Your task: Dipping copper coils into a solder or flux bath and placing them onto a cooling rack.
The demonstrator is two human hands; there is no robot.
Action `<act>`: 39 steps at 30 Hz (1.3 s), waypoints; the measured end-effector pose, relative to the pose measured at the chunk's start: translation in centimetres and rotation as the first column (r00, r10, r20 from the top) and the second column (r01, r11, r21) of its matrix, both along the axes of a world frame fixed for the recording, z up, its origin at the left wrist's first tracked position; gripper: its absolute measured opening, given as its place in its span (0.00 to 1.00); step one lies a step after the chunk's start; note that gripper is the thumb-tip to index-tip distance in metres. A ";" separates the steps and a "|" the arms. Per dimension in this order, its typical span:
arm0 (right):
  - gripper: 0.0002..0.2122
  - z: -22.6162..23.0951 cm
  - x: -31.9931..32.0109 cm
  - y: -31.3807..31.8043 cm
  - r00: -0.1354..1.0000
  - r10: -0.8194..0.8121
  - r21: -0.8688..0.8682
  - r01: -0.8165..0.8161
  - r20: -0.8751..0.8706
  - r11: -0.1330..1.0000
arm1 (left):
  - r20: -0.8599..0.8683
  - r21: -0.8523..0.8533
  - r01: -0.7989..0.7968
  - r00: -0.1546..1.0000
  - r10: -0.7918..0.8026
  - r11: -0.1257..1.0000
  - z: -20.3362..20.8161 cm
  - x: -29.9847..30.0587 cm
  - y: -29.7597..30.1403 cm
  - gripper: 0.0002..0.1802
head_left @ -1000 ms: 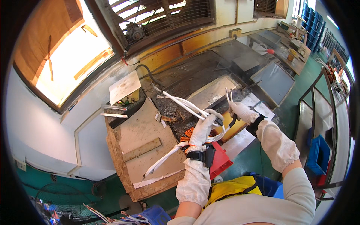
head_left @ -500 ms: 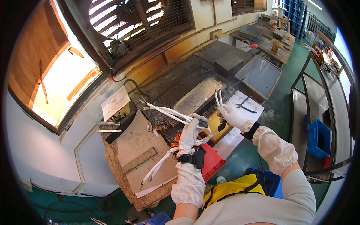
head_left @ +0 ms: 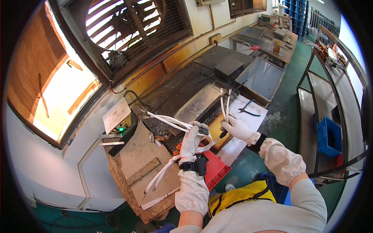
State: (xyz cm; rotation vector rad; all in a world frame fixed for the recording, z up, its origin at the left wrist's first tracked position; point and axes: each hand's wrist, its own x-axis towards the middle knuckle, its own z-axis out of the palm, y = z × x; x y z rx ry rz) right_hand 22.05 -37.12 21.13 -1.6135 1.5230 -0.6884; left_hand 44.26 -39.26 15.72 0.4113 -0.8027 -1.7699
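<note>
My gloved left hand (head_left: 190,143) is closed around a bundle of white cables (head_left: 167,119). Their stripped ends fan out to the left, and further lengths hang below the wrist over the board. My gloved right hand (head_left: 237,129) pinches two white cable ends (head_left: 224,108), held upright with metal lugs at their tips. These lugs stand beside the right end of a rectangular trough (head_left: 199,103) with a dull grey surface. Under the right hand lies a yellow block-like thing (head_left: 218,134), partly hidden by cables. Dark pliers (head_left: 248,110) rest on a white sheet (head_left: 254,118) just beyond.
A small control box (head_left: 123,126) with a green light stands left, under a tilted plate. A red crate (head_left: 214,169) sits below my left hand. Further off are a shallow grey-filled tray (head_left: 262,79), a metal rack (head_left: 311,105) with a blue bin (head_left: 330,136), and a wall fan (head_left: 124,27).
The two lugged cable ends have shifted right, off the trough's end, and stand more upright. The box's green light now glows brightly. The left hand keeps its hold; the view has turned slightly.
</note>
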 end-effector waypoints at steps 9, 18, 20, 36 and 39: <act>0.15 -2.8 0.6 0.1 0.992 -0.098 -0.085 0.105 0.084 0.991 | 0.008 -0.004 -0.006 1.000 0.006 1.000 0.2 -0.1 0.1 0.13; 0.10 -3.0 2.4 0.7 0.971 -0.111 -0.324 0.037 -0.212 0.945 | -0.030 0.029 0.001 1.000 0.000 1.000 0.1 -0.2 0.3 0.12; 0.09 -2.7 2.7 0.9 0.948 -0.119 -0.306 0.024 -0.296 0.952 | -0.044 0.035 0.027 0.999 -0.025 0.999 0.1 -0.1 0.2 0.11; 0.09 -2.3 3.4 0.9 0.909 -0.158 -0.357 0.010 -0.387 0.934 | -0.026 -0.004 0.017 1.000 -0.017 1.000 -0.1 -0.1 0.1 0.10; 0.10 -2.5 3.4 0.7 0.903 -0.150 -0.346 0.002 -0.402 0.938 | -0.016 -0.001 -0.002 1.000 0.002 1.000 0.2 0.0 0.2 0.09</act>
